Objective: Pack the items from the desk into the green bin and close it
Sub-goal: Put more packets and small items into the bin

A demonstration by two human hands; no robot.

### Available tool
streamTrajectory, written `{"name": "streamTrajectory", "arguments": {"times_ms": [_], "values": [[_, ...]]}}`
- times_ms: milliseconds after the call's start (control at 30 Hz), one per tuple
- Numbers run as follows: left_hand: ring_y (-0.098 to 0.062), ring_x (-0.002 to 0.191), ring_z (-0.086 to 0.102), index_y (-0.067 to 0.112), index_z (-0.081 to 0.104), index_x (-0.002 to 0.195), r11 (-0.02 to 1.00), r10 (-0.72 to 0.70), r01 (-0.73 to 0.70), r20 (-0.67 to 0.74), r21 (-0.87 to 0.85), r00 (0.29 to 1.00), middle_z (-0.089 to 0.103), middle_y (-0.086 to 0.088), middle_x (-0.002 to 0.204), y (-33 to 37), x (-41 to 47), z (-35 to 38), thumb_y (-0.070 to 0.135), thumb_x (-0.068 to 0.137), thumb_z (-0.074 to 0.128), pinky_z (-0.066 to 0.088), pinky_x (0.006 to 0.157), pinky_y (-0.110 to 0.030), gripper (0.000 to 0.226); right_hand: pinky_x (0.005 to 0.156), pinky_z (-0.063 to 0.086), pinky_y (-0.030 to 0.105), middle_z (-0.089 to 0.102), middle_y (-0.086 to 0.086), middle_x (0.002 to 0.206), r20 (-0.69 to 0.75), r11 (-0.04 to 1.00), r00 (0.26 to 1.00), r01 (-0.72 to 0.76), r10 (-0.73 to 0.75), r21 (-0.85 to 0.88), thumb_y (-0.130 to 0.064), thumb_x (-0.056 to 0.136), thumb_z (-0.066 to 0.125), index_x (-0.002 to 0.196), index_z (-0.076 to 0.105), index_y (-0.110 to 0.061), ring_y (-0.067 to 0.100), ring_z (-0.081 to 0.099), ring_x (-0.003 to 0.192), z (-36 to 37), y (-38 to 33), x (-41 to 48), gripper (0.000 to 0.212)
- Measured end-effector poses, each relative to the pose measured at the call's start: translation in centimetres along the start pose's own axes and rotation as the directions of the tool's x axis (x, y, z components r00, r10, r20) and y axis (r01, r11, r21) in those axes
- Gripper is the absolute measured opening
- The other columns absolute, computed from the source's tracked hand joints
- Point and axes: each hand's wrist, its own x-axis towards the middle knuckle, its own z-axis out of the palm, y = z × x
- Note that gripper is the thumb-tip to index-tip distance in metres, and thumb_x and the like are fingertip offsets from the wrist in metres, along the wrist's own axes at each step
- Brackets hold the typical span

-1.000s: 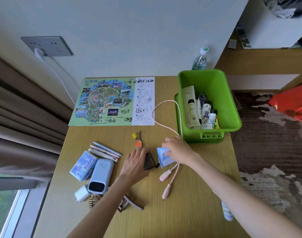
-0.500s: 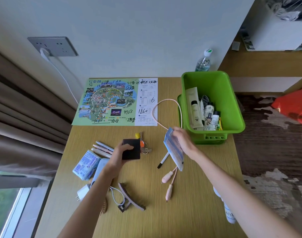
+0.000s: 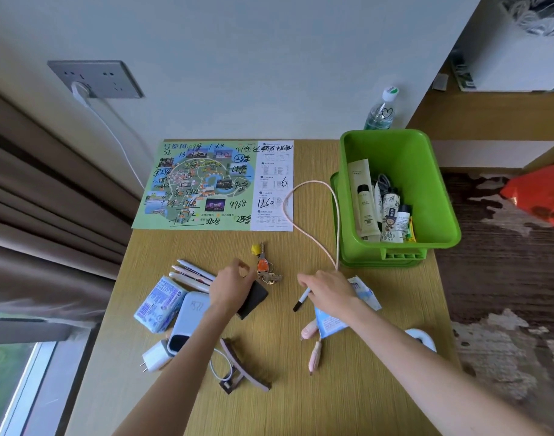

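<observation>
Though well inside desk point(image 3: 363, 391) edges, left grip point(image 3: 235, 289) around black wallet point(image 3: 254, 299), right grip point(image 3: 330, 287) unclear

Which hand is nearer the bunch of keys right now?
Left. The left hand, holding a black wallet, sits just left of the keys, fingers almost touching them. The right hand, holding a blue packet, is farther right, over the black marker.

The pale wall point(image 3: 269, 58) carries a grey socket panel point(image 3: 95, 78). Brown curtains point(image 3: 33, 215) hang beside a window point(image 3: 14, 382). The floor point(image 3: 505, 278) appears carpeted.
</observation>
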Motion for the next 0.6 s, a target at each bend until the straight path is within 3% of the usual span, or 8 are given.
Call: {"name": "streamTrajectory", "arguments": {"times_ms": [67, 200, 333, 467, 600], "values": [[-0.021, 0.068, 0.062, 0.021, 0.05, 0.104, 0.995, 0.026, -0.028, 0.022, 0.093, 0.999, 0.065, -0.002, 0.078, 0.4, 0.4, 0.4, 0.05, 0.093, 0.05, 0.036, 0.047, -0.027, 0.032, 0.068, 0.052, 0.035, 0.064, 0.004, 0.077, -0.002, 1.0, 1.0, 0.016, -0.016, -0.019, -0.009, 0.094, 0.056, 0.094, 0.053, -0.015, 0.021, 0.061, 0.068, 0.1, -0.1, 0.2, 0.007], [-0.019, 0.066, 0.055, 0.016, 0.044, 0.107, 0.976, 0.042, -0.053, 0.056, 0.211, 0.998, 0.058, 0.001, 0.079, 0.9, 1.2, 1.4, 0.057, 0.092, 0.049, 0.032, 0.044, -0.026, 0.044, 0.063, 0.04, 0.03, 0.054, 0.001, 0.073, 0.008, 1.0, 1.0, 0.02, -0.02, 0.005, -0.016, 0.096, 0.053, 0.095, 0.055, -0.011, 0.018, 0.051, 0.063, 0.2, -0.1, 0.3, 0.005], [-0.02, 0.064, 0.057, 0.013, 0.045, 0.105, 0.969, 0.071, -0.089, 0.085, 0.232, 0.994, 0.062, -0.002, 0.08, 1.2, 2.1, 2.3, 0.049, 0.098, 0.043, 0.038, 0.049, -0.029, 0.037, 0.057, 0.038, 0.027, 0.06, 0.001, 0.074, -0.027, 0.986, 0.998, -0.053, 0.058, 0.16, -0.021, 0.095, 0.053, 0.091, 0.053, -0.014, 0.016, 0.052, 0.06, -0.4, 0.5, -0.2, 0.008], [-0.024, 0.07, 0.057, 0.006, 0.049, 0.106, 0.965, 0.011, -0.039, 0.106, 0.259, 0.994, 0.061, -0.007, 0.084, 1.4, 3.0, 2.5, 0.035, 0.101, 0.037, 0.045, 0.058, -0.034, 0.032, 0.046, 0.031, 0.026, 0.052, -0.006, 0.062, -0.117, 0.942, 0.983, -0.099, 0.144, 0.322, -0.026, 0.094, 0.054, 0.089, 0.051, -0.014, 0.013, 0.044, 0.049, -2.5, 1.0, -1.1, 0.013], [-0.023, 0.071, 0.057, 0.011, 0.044, 0.101, 0.969, 0.033, -0.059, 0.113, 0.241, 0.993, 0.062, -0.005, 0.086, 1.6, 2.7, 2.4, 0.058, 0.095, 0.04, 0.045, 0.059, -0.035, 0.048, 0.043, 0.035, 0.028, 0.058, -0.002, 0.059, -0.221, 0.919, 0.964, -0.052, 0.149, 0.391, -0.029, 0.095, 0.053, 0.088, 0.048, -0.017, 0.015, 0.046, 0.044, -5.7, 0.9, -2.7, 0.015]]}}
